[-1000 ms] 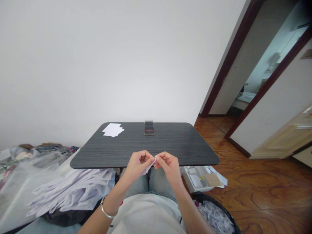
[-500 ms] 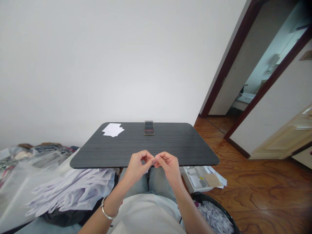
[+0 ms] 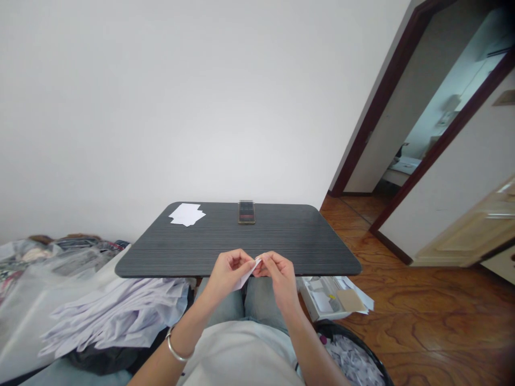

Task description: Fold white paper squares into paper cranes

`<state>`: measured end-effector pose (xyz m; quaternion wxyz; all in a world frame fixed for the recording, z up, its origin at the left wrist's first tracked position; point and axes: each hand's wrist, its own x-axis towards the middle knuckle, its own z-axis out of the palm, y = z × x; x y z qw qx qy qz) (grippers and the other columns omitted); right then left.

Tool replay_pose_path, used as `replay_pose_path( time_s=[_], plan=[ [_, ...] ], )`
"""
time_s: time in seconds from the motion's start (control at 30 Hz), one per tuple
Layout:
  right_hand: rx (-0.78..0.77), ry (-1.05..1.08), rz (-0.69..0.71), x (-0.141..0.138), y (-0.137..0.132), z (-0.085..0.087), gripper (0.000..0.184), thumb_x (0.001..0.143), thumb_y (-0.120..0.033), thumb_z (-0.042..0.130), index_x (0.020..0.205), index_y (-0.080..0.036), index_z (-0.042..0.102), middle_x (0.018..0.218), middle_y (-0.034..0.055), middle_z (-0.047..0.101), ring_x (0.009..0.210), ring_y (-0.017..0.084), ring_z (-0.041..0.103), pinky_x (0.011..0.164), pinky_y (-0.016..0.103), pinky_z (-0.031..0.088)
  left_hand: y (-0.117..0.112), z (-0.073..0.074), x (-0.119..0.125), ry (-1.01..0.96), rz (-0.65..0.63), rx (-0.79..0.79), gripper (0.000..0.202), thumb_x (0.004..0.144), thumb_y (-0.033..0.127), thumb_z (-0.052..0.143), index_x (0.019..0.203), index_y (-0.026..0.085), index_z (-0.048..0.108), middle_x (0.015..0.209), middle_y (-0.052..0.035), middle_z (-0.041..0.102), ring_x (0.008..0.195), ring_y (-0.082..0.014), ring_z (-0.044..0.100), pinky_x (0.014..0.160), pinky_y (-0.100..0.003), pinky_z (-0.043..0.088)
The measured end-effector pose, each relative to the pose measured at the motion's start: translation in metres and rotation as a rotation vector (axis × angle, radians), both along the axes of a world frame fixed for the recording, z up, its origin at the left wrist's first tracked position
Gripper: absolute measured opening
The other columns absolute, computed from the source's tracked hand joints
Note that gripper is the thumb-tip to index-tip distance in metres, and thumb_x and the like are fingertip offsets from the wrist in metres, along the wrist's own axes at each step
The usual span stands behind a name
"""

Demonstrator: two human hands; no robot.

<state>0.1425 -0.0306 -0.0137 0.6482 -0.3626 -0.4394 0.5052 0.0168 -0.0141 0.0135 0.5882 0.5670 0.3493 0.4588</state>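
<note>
A small white piece of paper [image 3: 245, 277] is pinched between my two hands, just over the near edge of the dark table [image 3: 281, 236]. My left hand [image 3: 231, 271] is closed, thumb and forefinger on the paper's left part, with a silver bangle on that wrist. The fingertips of my right hand [image 3: 277, 271] close on the paper's upper right corner. The fingers hide part of it. Farther back on the table lie several white paper sheets [image 3: 187, 214] at the left and a phone [image 3: 247, 212] near the middle.
White cloth [image 3: 120, 316] is heaped left of my legs, beside plastic-covered items [image 3: 72, 262]. Under the table's right side stands a white box [image 3: 328, 305] with papers. A black bin [image 3: 358, 359] full of paper scraps is at lower right. A doorway [image 3: 386, 134] opens at the right.
The paper between my fingers has turned so that more of its white face shows below my left fingers. Both hands have stayed in nearly the same place.
</note>
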Motion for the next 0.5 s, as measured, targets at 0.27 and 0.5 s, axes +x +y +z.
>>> replay_pose_path(
  time_s=[0.27,0.5],
  plan=[
    [-0.007,-0.059,0.007,0.0037,0.0025,-0.0004,0.02,0.071,-0.034,0.064,0.065,-0.015,0.059,0.052,-0.002,0.059,0.047,0.009,0.055,0.048,0.02,0.047,0.0043,-0.0059,-0.0027,0.053,-0.016,0.007,0.024,0.065,0.034,0.069,0.062,0.011,0.06,0.058,-0.0027,0.063,0.05,-0.0095,0.052,0.049,-0.02,0.035],
    [0.028,-0.095,-0.002,0.0018,0.0026,0.0003,0.02,0.072,-0.033,0.063,0.066,-0.015,0.059,0.052,-0.0025,0.057,0.047,0.009,0.054,0.049,0.021,0.046,0.005,-0.0063,-0.0015,0.095,-0.009,0.062,0.026,0.067,0.035,0.066,0.06,0.011,0.058,0.056,-0.0017,0.061,0.047,-0.0081,0.047,0.046,-0.019,0.031]
  ],
)
